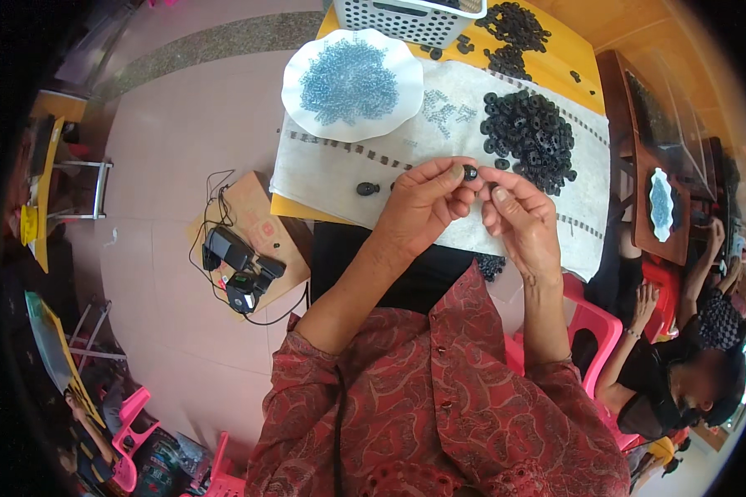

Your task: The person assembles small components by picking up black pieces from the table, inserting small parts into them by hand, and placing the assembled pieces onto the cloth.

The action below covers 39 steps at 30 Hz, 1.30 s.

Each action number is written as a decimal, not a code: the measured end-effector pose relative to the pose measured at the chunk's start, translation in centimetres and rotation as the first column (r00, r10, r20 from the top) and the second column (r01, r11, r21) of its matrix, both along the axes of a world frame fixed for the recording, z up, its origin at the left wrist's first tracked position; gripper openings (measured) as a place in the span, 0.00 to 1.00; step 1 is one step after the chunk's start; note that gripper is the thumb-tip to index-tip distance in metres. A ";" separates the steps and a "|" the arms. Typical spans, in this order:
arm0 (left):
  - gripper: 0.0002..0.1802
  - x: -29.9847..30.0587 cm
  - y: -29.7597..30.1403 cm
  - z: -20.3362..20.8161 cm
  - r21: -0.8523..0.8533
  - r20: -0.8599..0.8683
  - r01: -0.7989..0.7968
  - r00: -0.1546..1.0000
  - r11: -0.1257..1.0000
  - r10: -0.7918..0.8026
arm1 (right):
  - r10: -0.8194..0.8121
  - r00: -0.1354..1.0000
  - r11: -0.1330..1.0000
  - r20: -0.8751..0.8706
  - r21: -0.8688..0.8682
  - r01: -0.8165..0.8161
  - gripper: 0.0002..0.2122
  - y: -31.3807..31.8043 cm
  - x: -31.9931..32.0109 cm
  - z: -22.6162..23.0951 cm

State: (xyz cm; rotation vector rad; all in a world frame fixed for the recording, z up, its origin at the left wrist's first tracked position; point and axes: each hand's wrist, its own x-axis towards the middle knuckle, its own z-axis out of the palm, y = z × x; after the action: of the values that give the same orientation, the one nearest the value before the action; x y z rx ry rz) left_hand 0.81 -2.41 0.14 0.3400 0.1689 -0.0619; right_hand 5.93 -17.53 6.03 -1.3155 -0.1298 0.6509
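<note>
Above the near edge of the cloth, my left hand (433, 192) pinches a small rounded black plastic piece (470, 172), likely part of a cord lock. Close beside it, my right hand (520, 217) is closed, with a small dark piece (494, 187) between thumb and fingers, mostly hidden. On the cloth left of my hands lies a black cord lock (367, 189). Beyond my right hand is a heap of black plastic pieces (529, 137). A white scalloped plate (297, 106) at the back left holds a pile of small bluish metal springs (350, 81).
Loose springs (446, 112) lie on the white cloth (323, 174) between plate and heap. A white perforated basket (398, 26) stands at the back, near more black pieces (514, 29). Lower left, a cardboard box (261, 217) carries black devices and cables. People sit at the right.
</note>
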 end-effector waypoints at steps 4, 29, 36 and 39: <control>0.11 0.0 -0.1 0.0 -0.004 -0.008 -0.007 1.000 1.000 0.007 | 0.000 0.997 0.999 0.081 -0.052 0.004 0.10 -0.3 0.0 -0.1; 0.12 0.0 -0.4 -0.4 0.061 0.019 -0.013 1.000 0.998 0.012 | -0.014 0.973 0.985 0.230 -0.163 0.052 0.08 -0.8 -0.2 -0.7; 0.12 0.0 -0.4 -0.3 0.081 -0.010 -0.007 1.000 0.997 0.008 | -0.017 0.996 0.995 0.093 -0.094 0.026 0.07 -1.3 0.1 -0.5; 0.13 0.0 -0.4 -0.2 0.088 -0.024 -0.005 1.000 0.996 0.007 | -0.016 0.999 0.998 0.037 -0.058 0.018 0.07 -1.6 0.3 -0.6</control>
State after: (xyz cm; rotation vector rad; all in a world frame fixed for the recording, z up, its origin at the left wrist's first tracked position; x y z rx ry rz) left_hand 0.79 -2.81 -0.03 0.4265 0.1969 -0.0530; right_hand 6.23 -19.12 5.39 -1.3835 -0.1299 0.6201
